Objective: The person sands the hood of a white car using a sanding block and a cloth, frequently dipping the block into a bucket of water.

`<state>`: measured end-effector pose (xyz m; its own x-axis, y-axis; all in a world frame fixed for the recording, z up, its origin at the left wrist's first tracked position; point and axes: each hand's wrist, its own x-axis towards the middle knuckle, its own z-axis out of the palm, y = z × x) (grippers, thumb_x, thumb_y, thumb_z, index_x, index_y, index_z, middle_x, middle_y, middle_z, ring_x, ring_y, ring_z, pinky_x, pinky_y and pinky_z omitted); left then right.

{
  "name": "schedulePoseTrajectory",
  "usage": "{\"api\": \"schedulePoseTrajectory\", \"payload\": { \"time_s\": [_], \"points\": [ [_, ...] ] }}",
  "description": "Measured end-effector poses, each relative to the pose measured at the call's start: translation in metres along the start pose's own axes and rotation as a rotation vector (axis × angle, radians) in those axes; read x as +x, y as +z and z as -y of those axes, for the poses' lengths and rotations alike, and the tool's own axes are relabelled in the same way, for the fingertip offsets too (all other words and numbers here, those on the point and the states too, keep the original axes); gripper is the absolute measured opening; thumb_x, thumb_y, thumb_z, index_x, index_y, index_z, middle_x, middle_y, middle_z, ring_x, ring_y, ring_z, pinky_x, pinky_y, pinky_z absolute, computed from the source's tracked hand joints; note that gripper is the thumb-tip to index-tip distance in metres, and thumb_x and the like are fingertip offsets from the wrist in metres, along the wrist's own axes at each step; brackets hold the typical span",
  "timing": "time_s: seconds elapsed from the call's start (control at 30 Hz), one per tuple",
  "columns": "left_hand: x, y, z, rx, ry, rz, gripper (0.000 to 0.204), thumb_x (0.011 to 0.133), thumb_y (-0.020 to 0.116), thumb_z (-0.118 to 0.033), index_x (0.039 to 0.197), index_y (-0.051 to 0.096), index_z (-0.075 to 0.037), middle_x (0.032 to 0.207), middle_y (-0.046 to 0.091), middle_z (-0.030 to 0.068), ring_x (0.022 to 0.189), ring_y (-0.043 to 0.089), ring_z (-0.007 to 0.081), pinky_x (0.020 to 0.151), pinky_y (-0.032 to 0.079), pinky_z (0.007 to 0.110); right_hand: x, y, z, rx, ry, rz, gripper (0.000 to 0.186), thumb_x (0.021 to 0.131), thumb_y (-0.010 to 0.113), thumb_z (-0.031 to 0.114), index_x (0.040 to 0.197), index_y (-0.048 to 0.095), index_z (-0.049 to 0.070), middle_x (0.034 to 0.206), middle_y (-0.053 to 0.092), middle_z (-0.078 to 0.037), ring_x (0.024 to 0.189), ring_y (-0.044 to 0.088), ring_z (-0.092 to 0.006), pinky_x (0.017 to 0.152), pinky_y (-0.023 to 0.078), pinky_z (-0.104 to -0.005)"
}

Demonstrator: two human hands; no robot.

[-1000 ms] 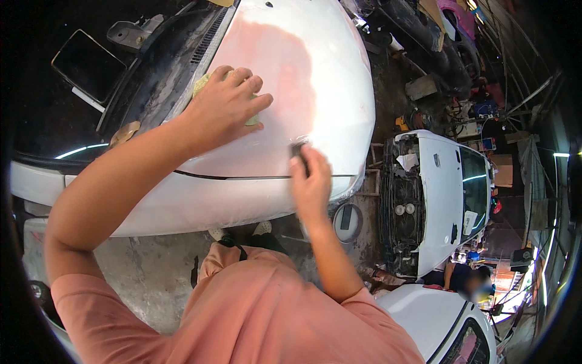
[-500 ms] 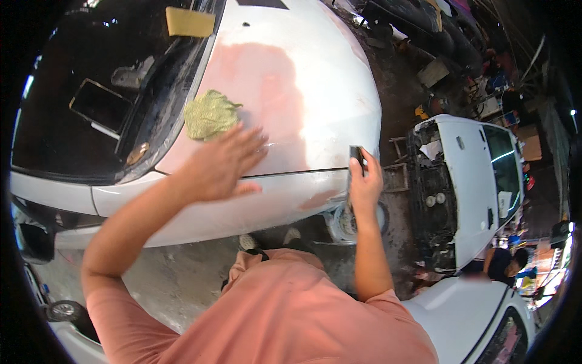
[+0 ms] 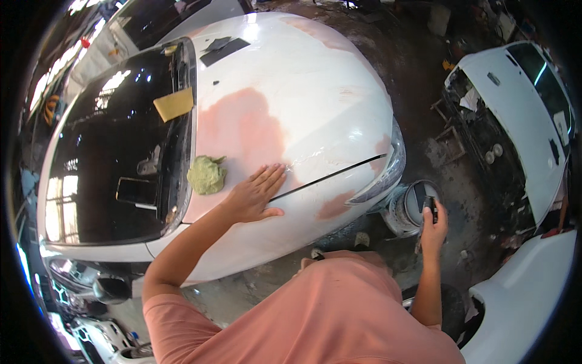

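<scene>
My left hand [image 3: 257, 193] lies flat with its fingers stretched out on the white car hood [image 3: 327, 115], at the lower edge of a pinkish sanded patch [image 3: 239, 124] and beside the hood seam. A crumpled yellow-green cloth [image 3: 207, 175] rests on the hood just left of it, near the windshield. Away from the car, my right hand [image 3: 433, 230] is closed round a small dark sanding block [image 3: 431, 208], with a dark grey flat edge showing at its side. Below that hand, by the front bumper, stands a white bucket [image 3: 397, 213].
A yellow rectangular pad [image 3: 174, 105] lies at the windshield's base. Dark sheets of sandpaper [image 3: 223, 51] sit on the far hood. A stripped white vehicle [image 3: 506, 97] stands to the right, and a white body panel [image 3: 533, 291] is at the lower right.
My right hand has carried the sanding block from the hood's front edge out to the right, above the bucket. My left hand has come down flat on the hood. The view has shifted.
</scene>
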<state>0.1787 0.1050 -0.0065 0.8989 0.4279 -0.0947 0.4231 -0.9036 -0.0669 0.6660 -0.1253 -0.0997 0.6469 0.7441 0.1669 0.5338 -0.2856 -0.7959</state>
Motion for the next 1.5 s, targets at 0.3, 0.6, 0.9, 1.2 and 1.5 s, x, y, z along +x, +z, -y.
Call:
{"api": "schedulePoseTrajectory", "payload": {
  "time_s": [0.3,0.6,0.9,1.2,1.5],
  "points": [
    [0.129,0.022,-0.002,0.016,0.1,-0.062,0.101,0.107,0.037,-0.075,0.161,0.038,0.01,0.171,0.035,0.0283,0.162,0.031,0.038,0.135,0.021,0.049,-0.006,-0.03,0.001,-0.016,-0.016,-0.02,0.041,0.107,0.067,0.022,0.141,0.065,-0.001,0.141,0.066,-0.02,0.13,0.064,-0.0384,0.112,0.047,-0.0471],
    [0.055,0.0,-0.007,-0.026,0.073,0.078,0.102,0.106,0.035,-0.077,0.165,0.033,0.005,0.176,0.029,0.024,0.165,0.025,0.0351,0.136,0.017,0.051,0.006,-0.004,0.033,0.083,-0.02,0.058,0.041,0.107,0.067,0.024,0.14,0.065,-0.002,0.142,0.065,-0.02,0.133,0.061,-0.0372,0.113,0.047,-0.0467],
    [-0.01,-0.009,-0.006,0.01,0.067,0.091,0.098,0.105,0.04,-0.074,0.165,0.036,0.003,0.175,0.032,0.021,0.164,0.029,0.0336,0.136,0.02,0.05,0.005,0.051,0.07,0.135,-0.213,0.149,0.04,0.105,0.07,0.021,0.136,0.066,-0.003,0.135,0.068,-0.02,0.125,0.064,-0.0381,0.109,0.049,-0.0461],
    [-0.094,-0.023,-0.013,0.001,-0.079,0.16,0.099,0.103,0.042,-0.075,0.165,0.037,0.003,0.176,0.032,0.0199,0.165,0.026,0.0334,0.136,0.015,0.051,-0.009,0.1,0.113,0.202,-0.3,0.233,0.04,0.104,0.07,0.019,0.136,0.066,-0.004,0.131,0.07,-0.02,0.122,0.066,-0.0378,0.107,0.051,-0.0451],
    [-0.177,-0.033,-0.027,0.006,-0.276,0.195,0.097,0.102,0.048,-0.072,0.164,0.04,0.001,0.176,0.033,0.0182,0.165,0.026,0.0322,0.136,0.014,0.051,-0.008,0.139,0.159,0.279,-0.42,0.369,0.039,0.102,0.072,0.016,0.135,0.068,-0.003,0.132,0.07,-0.021,0.121,0.066,-0.0386,0.108,0.05,-0.0451]
  ]
}}
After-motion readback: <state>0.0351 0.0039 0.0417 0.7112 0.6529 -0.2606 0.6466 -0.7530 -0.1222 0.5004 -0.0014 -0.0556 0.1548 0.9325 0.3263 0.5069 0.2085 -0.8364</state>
